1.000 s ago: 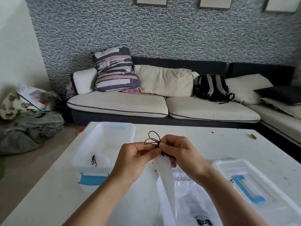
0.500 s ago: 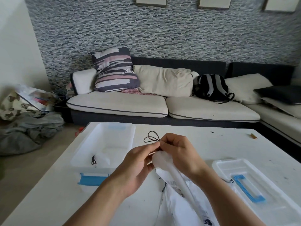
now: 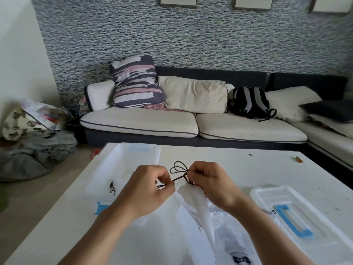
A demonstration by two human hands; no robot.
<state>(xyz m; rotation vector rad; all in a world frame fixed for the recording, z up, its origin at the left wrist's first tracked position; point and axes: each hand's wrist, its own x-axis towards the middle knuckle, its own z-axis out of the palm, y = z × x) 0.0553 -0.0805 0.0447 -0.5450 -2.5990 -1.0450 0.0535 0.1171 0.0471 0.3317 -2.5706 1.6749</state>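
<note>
just above the white worktop (image 3: 219,157), both hands work a dark cord (image 3: 178,169): the left hand (image 3: 147,190) pinches one end with curled fingers, the right hand (image 3: 208,180) grips the knot at the neck of a white plastic bag (image 3: 193,203).

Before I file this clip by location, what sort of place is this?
Most likely a home living room: a cushioned corner sofa with a striped pillow on it, framed pictures on the patterned wall, and a low white table.
</note>
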